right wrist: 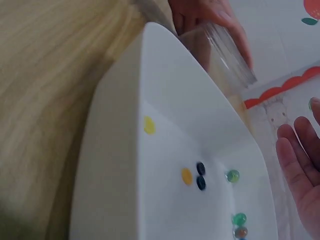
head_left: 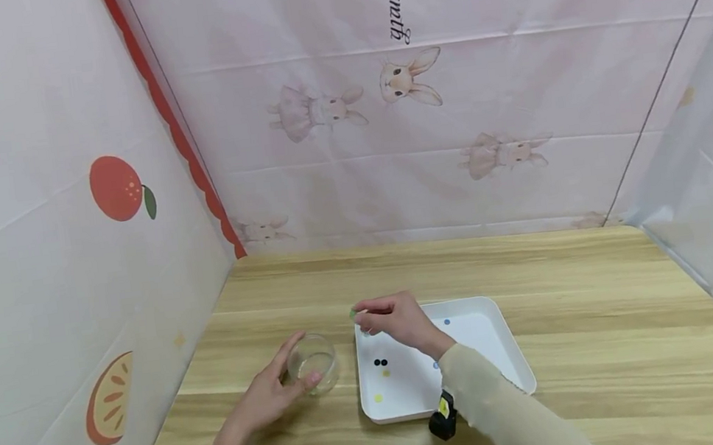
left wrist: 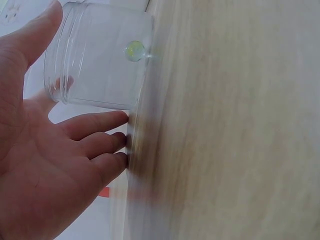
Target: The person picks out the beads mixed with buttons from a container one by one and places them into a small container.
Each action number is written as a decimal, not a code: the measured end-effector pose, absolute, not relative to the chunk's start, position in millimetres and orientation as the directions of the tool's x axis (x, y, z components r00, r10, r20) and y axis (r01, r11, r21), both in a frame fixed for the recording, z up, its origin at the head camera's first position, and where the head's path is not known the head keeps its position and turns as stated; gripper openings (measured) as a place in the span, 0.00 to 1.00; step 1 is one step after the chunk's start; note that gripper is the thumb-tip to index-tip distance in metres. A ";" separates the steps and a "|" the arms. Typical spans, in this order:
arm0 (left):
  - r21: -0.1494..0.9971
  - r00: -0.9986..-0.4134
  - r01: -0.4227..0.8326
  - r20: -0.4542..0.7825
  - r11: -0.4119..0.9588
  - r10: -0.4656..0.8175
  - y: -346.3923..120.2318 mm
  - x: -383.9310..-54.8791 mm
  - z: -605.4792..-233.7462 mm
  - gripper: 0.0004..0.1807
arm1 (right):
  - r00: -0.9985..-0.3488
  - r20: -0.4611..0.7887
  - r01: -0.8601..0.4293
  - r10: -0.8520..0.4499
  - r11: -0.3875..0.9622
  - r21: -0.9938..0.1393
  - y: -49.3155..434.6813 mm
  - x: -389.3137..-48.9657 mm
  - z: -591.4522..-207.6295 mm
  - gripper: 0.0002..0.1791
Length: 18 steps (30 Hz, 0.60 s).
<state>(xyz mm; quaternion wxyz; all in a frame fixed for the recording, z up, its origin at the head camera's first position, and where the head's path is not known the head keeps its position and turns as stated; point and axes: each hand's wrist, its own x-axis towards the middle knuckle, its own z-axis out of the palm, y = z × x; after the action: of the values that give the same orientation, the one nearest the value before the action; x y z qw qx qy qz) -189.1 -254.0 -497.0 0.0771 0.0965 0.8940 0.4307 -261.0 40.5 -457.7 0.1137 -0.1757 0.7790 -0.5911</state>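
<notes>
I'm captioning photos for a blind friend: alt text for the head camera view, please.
A person's right hand pinches a green piece near the far left corner of a white tray, while the left hand holds a clear jar on a wooden table. Black pieces and yellow pieces lie in the tray.

We see a clear jar [head_left: 312, 362] and a green bead [head_left: 353, 313] by a white tray [head_left: 410, 390].
Left of the tray, the jar stands upright, its sides gripped by the left hand [head_left: 263, 399], 1 yellow-green marble [left wrist: 134, 51] at its bottom. At the tray's far-left corner, the right hand [head_left: 403, 320] pinches the bead. In the tray, we spot 2 black pieces [right wrist: 201, 168] side by side, 2 yellowish pieces [right wrist: 186, 176] nearby and several marbles [right wrist: 240, 219].
</notes>
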 end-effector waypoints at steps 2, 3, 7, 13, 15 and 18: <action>0.786 -0.970 0.101 -0.058 0.610 0.235 -254.4 -189.0 -497.3 0.46 | -0.899 0.040 -0.156 -0.437 0.232 -0.960 33.5 -259.5 -459.0 0.18; 0.788 -0.971 0.098 -0.058 0.608 0.233 -254.5 -189.0 -497.4 0.46 | -0.893 0.042 -0.160 -0.448 0.230 -0.960 30.5 -258.7 -459.6 0.18; 0.791 -0.971 0.098 -0.058 0.604 0.233 -254.3 -189.4 -499.2 0.45 | -0.883 0.043 -0.166 -0.467 0.224 -0.960 20.1 -256.3 -461.1 0.18; 0.803 -0.970 0.091 -0.062 0.589 0.233 -253.9 -189.6 -501.2 0.44 | -0.876 0.059 -0.188 -0.479 0.226 -0.956 6.3 -254.5 -460.9 0.17; 0.803 -0.971 0.086 -0.065 0.589 0.231 -254.3 -189.4 -501.5 0.44 | -0.874 0.058 -0.190 -0.482 0.229 -0.955 2.4 -253.7 -461.5 0.17; 0.803 -0.972 0.083 -0.066 0.590 0.227 -255.0 -189.1 -501.6 0.44 | -0.872 0.059 -0.197 -0.485 0.239 -0.951 -2.4 -252.5 -463.1 0.16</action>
<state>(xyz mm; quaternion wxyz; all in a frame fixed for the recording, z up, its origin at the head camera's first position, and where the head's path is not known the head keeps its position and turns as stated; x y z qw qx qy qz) -189.1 -255.0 -501.6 0.0810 0.0873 0.8880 0.4442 -252.5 -2.4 -463.1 0.1248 -0.2196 0.7770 -0.5766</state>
